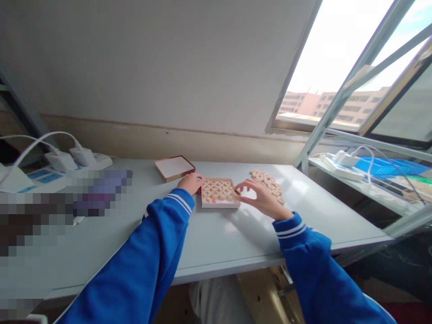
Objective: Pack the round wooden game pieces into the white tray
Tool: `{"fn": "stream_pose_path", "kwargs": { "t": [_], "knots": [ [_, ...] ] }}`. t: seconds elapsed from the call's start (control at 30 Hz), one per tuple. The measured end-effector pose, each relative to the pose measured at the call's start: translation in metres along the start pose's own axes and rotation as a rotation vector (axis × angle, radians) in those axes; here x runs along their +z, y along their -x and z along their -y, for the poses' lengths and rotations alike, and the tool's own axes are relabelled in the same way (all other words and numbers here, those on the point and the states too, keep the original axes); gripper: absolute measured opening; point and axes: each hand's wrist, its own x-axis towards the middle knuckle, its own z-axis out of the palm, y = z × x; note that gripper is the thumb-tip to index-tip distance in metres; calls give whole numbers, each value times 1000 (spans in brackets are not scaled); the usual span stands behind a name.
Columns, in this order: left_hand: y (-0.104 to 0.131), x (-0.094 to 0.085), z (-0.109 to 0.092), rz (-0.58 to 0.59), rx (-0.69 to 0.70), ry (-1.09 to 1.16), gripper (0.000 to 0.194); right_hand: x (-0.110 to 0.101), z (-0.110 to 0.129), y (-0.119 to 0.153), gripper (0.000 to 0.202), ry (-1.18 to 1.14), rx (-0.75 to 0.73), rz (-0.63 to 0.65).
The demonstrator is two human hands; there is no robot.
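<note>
You have the shallow box (221, 205) flat on the tabletop (219, 238), between your two hands, with round pieces (222, 194) set in close rows inside it. Your left hand (191, 183) is at the box's left side, fingers bent against the edge; whether they grip the wall or merely rest there, I cannot tell. Your right hand (260, 197) is at the right edge, thumb and forefinger curved toward each other; whether a piece is pinched between them cannot be confirmed at this size. Principal hazard, in my judgement: the rows look tight, so a sideways push by those right fingers could tip a neighbouring piece or ride one over another. Secondary: should your left hand bear unevenly, the light-looking box could skid or tilt on the smooth surface and disturb the rows. Third: the loose pieces (268, 181) lie just beyond your right hand, and a careless sweep of the wrist or blue sleeve (303, 243) could scatter them. The lid-like tray (173, 168) sits behind and left of your left hand; an outward elbow or backhand knock could shift it. No displacement is recorded as fact.
</note>
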Motion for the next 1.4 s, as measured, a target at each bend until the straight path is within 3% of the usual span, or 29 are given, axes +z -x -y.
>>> {"fn": "stream_pose_path", "kwargs": {
  "t": [0.13,0.3,0.5,0.83,0.97,1.07,1.17,1.3,1.4],
  "knots": [
    [0,0,0,-1,-6,-12,32,23,10,-23,22,3,-35,111],
    [0,1,-1,-11,2,-26,32,27,9,-22,24,-120,-23,189],
    [1,1,-1,-10,7,-20,33,26,12,-16,21,18,-22,89],
    [0,2,0,-18,21,-33,33,32,19,-17,28,120,-140,191],
    [0,1,-1,-1,15,-32,32,30,17,-16,31,138,-148,134],
    [-1,0,-1,3,8,-36,33,23,3,-15,29,239,-79,-27],
    [0,-1,-1,4,4,-40,33,12,-28,-11,24,420,89,-197],
    [0,-1,-2,-2,7,-45,33,2,-76,-1,23,525,387,-234],
    [-1,0,-1,-2,11,-64,32,2,-94,4,26,553,398,-212]
  ]
}}
